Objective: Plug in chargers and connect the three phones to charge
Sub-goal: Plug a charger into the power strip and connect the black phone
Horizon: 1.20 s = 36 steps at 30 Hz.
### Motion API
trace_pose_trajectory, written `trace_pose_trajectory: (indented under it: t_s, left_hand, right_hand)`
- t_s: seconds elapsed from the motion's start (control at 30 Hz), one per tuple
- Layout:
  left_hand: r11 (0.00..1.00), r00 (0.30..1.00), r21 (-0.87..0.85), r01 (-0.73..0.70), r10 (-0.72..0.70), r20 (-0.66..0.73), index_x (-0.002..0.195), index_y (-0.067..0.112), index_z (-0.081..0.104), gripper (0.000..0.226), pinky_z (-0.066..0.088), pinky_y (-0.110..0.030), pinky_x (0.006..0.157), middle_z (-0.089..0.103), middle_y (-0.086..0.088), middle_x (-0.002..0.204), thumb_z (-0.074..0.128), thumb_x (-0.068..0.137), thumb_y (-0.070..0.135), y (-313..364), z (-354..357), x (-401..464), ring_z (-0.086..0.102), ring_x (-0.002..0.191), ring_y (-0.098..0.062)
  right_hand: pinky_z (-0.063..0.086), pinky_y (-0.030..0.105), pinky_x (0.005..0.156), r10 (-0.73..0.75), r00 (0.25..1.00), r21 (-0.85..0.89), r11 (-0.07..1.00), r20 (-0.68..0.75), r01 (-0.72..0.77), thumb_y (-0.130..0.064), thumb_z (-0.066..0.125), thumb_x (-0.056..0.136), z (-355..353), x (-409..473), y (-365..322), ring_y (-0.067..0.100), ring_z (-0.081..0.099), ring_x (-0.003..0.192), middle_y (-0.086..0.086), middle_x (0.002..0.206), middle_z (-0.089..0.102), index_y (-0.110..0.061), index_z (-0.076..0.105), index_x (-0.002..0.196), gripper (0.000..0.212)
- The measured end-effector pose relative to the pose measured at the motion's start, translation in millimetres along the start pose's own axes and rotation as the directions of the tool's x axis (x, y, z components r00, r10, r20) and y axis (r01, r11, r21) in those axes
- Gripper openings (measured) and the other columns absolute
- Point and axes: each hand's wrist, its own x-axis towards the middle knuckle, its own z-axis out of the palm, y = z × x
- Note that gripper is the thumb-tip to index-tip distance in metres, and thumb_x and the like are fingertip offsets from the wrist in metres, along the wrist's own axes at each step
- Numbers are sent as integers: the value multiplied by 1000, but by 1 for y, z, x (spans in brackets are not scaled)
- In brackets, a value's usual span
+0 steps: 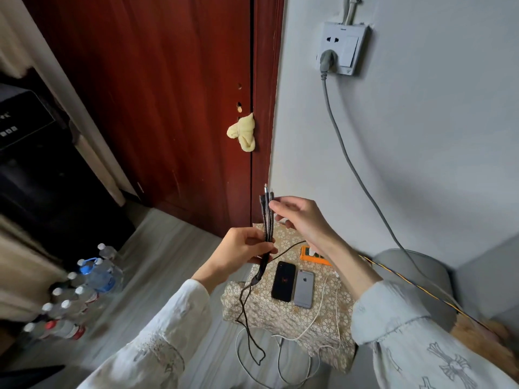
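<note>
Black multi-head cable gripped by left hand, right hand pinching one plug, no legible writing

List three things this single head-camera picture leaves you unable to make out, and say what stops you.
1. Third phone: only the black phone and silver phone show; none other is visible.
2. Orange power strip: mostly hidden behind the right hand and forearm.
3. Connector types on the black multi-head cable in the left hand's grip: too small.

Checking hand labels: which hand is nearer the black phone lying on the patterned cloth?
Left. The left hand grips the black braided cable bundle just above-left of the black phone; the right hand pinches a connector tip higher up, farther away.
</note>
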Motion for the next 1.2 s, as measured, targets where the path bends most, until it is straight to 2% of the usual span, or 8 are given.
trace_pose_trajectory:
  t_s: [0.23,0.6,0.7,0.77,0.83,0.93,1.07,1.2]
  left_hand:
    - [999,999,-35,29,-29,-20,83,9,67,5,59,-28,69,75,-4,80,62,83,8,-5,-4,-6,71,73,-18]
    - [979,911,-154,132,-181,-372,101,-1,60,17,59,-25,61,67,-9,74,53,90,10,-23,-20,-4,66,61,-17]
    - [979,881,86,182,-124,-457,119,9,53,33,55,-40,83,68,-8,96,54,90,26,-24,-20,-2,66,84,-23]
    - [949,854,258,182,-22,-520,132,14,40,49,48,-33,88,58,-2,111,56,88,27,-23,-19,-1,59,96,-18]
    - [950,883,300,87,66,-464,131,13,41,47,47,-23,83,56,0,111,57,88,20,-20,-16,-1,57,98,-14]
    - [972,980,234,-29,74,-185,117,6,57,28,47,-6,75,67,-1,98,54,90,12,-20,-5,-1,64,91,-9]
    - [982,994,187,-40,58,-94,106,3,62,24,53,-32,86,70,-13,95,52,91,19,-31,5,6,68,82,-18]
    - [972,991,235,-10,41,-126,78,19,58,16,52,-29,74,67,-3,76,51,91,25,-58,11,22,63,69,-11]
  right_hand:
    - [39,16,49,25,1000,169,985,-11,-22,-10,66,82,6,0,2,5,51,57,0,67,61,-9,69,79,4]
    - [37,15,46,66,997,174,983,-45,-58,-10,72,75,12,-4,9,8,47,54,0,59,60,-11,65,65,13]
    - [37,13,44,84,996,188,979,-34,-76,-10,73,75,15,-3,11,7,48,53,5,66,63,-11,66,64,13]
    - [37,13,43,92,995,161,983,-42,-84,-13,74,74,15,-2,14,8,49,53,6,66,63,-14,67,61,15]
    - [37,11,46,96,994,94,991,-56,-90,-19,75,73,15,-2,16,8,52,53,4,61,62,-18,69,58,17]
    - [43,14,58,109,989,37,994,-96,-106,-26,76,70,18,2,21,3,56,54,0,58,64,-21,70,59,14]
    - [43,20,72,180,974,70,983,-139,-172,-27,79,67,18,6,31,-2,63,68,-3,73,71,-19,72,68,10]
    - [42,3,62,262,959,98,963,-109,-252,-28,76,69,23,14,61,-10,63,71,-16,70,72,-26,72,69,5]
